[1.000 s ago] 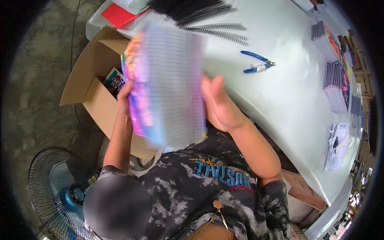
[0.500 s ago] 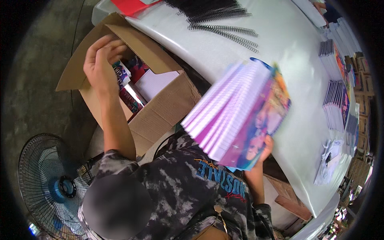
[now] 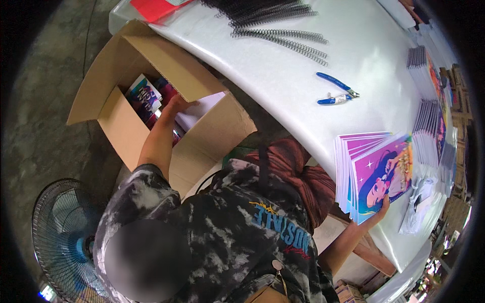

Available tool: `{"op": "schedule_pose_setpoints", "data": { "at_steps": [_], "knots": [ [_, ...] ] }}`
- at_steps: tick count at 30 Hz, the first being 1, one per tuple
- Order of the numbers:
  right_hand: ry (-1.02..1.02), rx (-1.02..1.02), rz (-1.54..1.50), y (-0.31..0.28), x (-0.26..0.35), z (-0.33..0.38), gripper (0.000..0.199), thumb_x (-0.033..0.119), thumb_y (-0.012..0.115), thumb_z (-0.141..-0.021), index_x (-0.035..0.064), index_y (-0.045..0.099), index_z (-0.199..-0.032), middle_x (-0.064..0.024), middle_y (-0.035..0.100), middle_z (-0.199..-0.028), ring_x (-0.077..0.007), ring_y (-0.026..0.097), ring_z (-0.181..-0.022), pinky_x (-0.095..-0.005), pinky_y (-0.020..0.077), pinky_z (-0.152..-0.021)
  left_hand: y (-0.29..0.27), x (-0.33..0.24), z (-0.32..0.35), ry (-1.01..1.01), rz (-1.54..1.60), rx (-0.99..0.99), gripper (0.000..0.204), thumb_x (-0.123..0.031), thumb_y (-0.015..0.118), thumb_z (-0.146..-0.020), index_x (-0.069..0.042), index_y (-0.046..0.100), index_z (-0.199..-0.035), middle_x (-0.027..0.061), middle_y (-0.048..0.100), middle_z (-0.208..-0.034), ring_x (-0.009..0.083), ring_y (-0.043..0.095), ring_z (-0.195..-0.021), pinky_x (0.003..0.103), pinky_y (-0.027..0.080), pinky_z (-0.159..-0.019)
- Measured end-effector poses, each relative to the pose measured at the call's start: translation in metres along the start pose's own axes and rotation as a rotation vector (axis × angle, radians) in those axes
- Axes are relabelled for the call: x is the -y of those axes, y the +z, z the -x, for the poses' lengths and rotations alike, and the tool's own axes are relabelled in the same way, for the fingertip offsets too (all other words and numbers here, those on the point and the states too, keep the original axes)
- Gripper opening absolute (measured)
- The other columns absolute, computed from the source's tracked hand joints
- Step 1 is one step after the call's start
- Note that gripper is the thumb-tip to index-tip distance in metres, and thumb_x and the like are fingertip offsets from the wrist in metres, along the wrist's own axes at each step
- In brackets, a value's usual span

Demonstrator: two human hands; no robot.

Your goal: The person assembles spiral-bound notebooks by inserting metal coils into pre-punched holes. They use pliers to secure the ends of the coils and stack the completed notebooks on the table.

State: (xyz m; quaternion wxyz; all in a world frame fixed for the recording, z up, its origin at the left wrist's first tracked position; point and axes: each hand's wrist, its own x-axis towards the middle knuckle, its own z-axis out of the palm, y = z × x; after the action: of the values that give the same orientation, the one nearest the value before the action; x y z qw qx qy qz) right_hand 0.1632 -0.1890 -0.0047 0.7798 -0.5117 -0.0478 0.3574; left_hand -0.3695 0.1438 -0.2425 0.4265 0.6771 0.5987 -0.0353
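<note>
My left hand [image 3: 178, 103] reaches down into an open cardboard box [image 3: 120, 130] on the floor at the left, its fingers partly hidden under a flap, next to colourful booklets [image 3: 144, 96] standing inside. Whether it grips anything I cannot tell. A thick stack of purple-covered booklets [image 3: 374, 171] lies near the front edge of the white table [image 3: 283, 86]. My right hand [image 3: 382, 206] holds that stack at its lower edge.
Blue-handled cutters [image 3: 336, 93] lie mid-table, with black spiral binding coils [image 3: 283, 38] behind them. More booklet stacks [image 3: 429, 126] line the right side. A red sheet [image 3: 151, 7] sits at the far left corner. A standing fan [image 3: 60, 237] is on the floor at lower left.
The stack was held up in both hands; my left hand let go and went into the box, while my right hand carried the stack rightward and set it on the table.
</note>
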Motion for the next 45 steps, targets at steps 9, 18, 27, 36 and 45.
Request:
{"op": "schedule_pose_setpoints", "data": {
  "at_steps": [9,18,27,36,45],
  "knots": [
    [0.055,-0.009,0.014,0.008,0.001,-0.003,0.053,0.029,0.056,-0.08,-0.0009,0.043,-0.122,-0.0144,0.051,-0.117,-0.0262,0.052,-0.105,-0.0392,0.0431,-0.089,-0.023,-0.018,0.016,-0.3,0.126,0.184,0.067,-0.045,0.068,-0.072,-0.009,0.049,-0.125,0.0137,0.052,-0.124,0.0253,0.05,-0.109,0.04,0.04,-0.092],
    [0.016,-0.033,0.014,0.023,-0.004,0.005,0.055,0.032,0.054,-0.081,-0.0021,0.041,-0.122,-0.0153,0.052,-0.115,-0.0261,0.052,-0.104,-0.039,0.0433,-0.089,-0.012,-0.003,0.016,-0.145,-0.168,0.021,0.065,-0.043,0.07,-0.07,-0.008,0.052,-0.122,0.0134,0.055,-0.119,0.0265,0.054,-0.103,0.038,0.043,-0.087],
    [-0.01,-0.028,0.016,0.024,-0.007,0.008,0.055,0.032,0.054,-0.08,-0.0024,0.042,-0.122,-0.0157,0.053,-0.113,-0.0262,0.054,-0.102,-0.0378,0.043,-0.089,-0.021,0.012,0.043,-0.067,-0.117,-0.042,0.062,-0.041,0.071,-0.07,-0.005,0.054,-0.117,0.0146,0.057,-0.112,0.0258,0.055,-0.098,0.037,0.043,-0.084],
    [0.017,0.02,-0.042,0.027,-0.004,0.01,0.053,0.028,0.055,-0.08,-0.0014,0.043,-0.122,-0.0146,0.053,-0.115,-0.0261,0.053,-0.104,-0.0385,0.0431,-0.089,-0.032,0.006,0.051,0.026,-0.07,-0.159,0.059,-0.038,0.072,-0.069,-0.001,0.056,-0.113,0.0157,0.06,-0.105,0.0252,0.056,-0.094,0.035,0.044,-0.082],
    [0.038,0.039,-0.069,0.015,-0.004,0.0,0.048,0.026,0.054,-0.083,-0.001,0.044,-0.12,-0.0136,0.054,-0.116,-0.0251,0.054,-0.104,-0.0378,0.0439,-0.09,-0.116,-0.113,0.147,-0.255,-0.08,-0.236,0.059,-0.039,0.074,-0.064,0.0,0.061,-0.107,0.0163,0.063,-0.102,0.0263,0.058,-0.097,0.033,0.043,-0.084]
  ]
}}
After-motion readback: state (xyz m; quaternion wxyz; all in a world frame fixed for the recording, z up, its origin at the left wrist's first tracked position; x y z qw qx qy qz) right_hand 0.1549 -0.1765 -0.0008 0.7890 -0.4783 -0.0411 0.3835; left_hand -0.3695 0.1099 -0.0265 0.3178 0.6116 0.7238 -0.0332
